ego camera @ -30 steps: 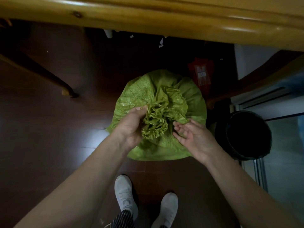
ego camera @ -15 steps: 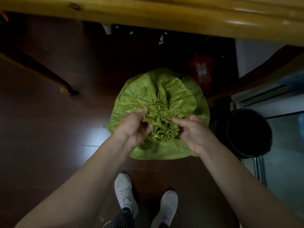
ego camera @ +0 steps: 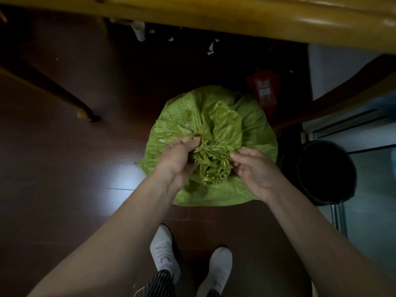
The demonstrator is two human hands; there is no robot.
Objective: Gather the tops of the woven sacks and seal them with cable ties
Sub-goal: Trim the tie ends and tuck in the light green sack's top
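Observation:
A full green woven sack (ego camera: 188, 116) stands on the dark wooden floor in front of me. Its top is bunched into a crumpled, frayed tuft (ego camera: 212, 161) at the middle. My left hand (ego camera: 177, 159) grips the left side of that tuft with curled fingers. My right hand (ego camera: 255, 168) pinches the tuft's right edge with its fingertips. No cable tie shows in view.
A wooden table edge (ego camera: 235, 16) runs across the top, with a table leg (ego camera: 64, 97) at the left. A black bin (ego camera: 325, 172) stands right of the sack, a red packet (ego camera: 264, 88) behind it. My white shoes (ego camera: 165, 254) are below.
My right hand moved in from open beside the sack and took hold of the tuft's right side. The left hand kept its grip, and the tuft is squeezed tighter.

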